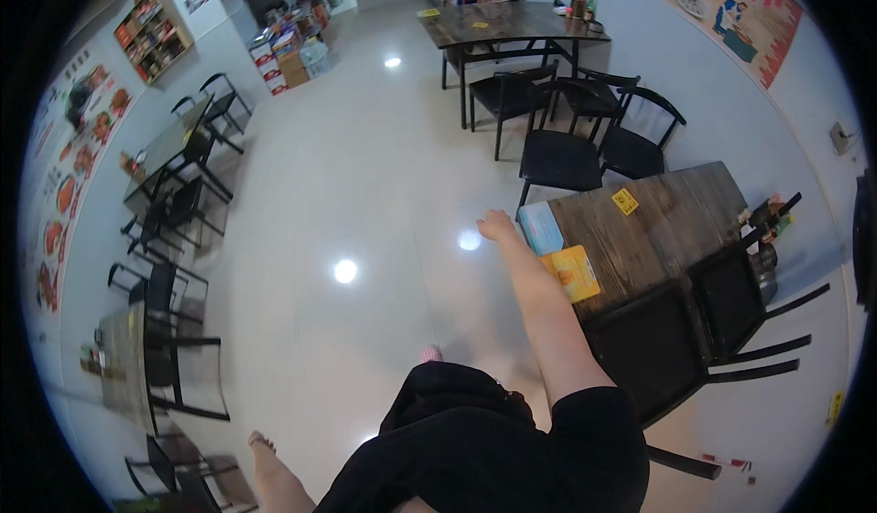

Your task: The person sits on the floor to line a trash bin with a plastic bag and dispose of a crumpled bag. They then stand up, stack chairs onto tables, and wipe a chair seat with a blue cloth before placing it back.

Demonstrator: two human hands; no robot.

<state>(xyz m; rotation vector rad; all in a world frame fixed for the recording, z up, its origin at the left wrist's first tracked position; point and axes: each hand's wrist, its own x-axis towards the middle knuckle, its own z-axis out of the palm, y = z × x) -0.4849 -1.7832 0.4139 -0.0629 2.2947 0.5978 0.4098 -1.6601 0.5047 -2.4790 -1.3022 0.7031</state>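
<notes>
My right hand (496, 225) is stretched forward, closed with the fingers curled under, just left of the wooden table's (671, 225) near-left corner. Whatever it holds, if anything, is hidden. Closest to it lies a flat light-blue pack (541, 230) on the table's left edge. Beside that pack is a yellow-orange pack (573, 273), partly covered by my right forearm. My left hand (262, 442) hangs low at the lower left, away from any furniture, its fingers curled in; I cannot see into its palm.
Black chairs (644, 344) rest against and over the table's near side. More chairs (559, 158) stand beyond it, before another table (512, 24). Tables and chairs (187, 204) line the left wall. Boxes (283, 65) are stacked at the back. Pale shiny floor (365, 193) runs between.
</notes>
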